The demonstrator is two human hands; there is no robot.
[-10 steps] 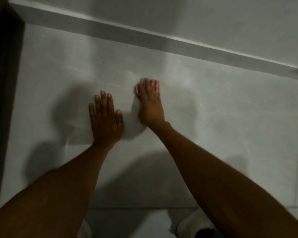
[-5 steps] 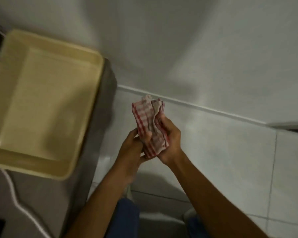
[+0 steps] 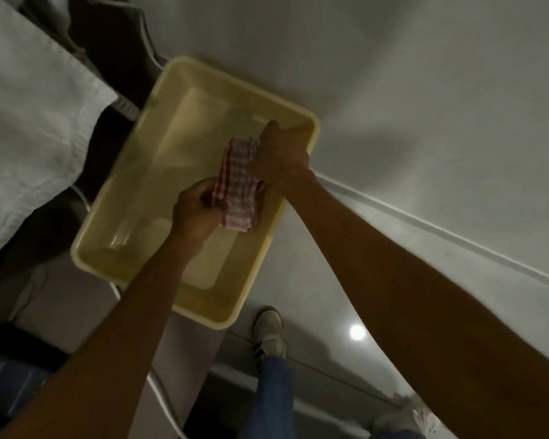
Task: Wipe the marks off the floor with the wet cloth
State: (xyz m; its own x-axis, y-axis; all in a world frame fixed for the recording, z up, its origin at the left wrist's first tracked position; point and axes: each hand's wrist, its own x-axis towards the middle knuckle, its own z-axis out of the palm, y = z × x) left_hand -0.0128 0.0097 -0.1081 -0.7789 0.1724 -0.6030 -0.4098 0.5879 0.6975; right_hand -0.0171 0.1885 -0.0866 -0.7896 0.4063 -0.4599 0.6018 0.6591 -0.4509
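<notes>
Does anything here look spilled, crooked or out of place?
Nothing looks spilled. One oddity: the yellow tub sits with a corner jutting past the edge of its support, above the floor. Both hands, left and right, hold the checked cloth over it.

Red-checked cloth (image 3: 238, 188), seemingly pale-yellow tub (image 3: 184, 128)
</notes>
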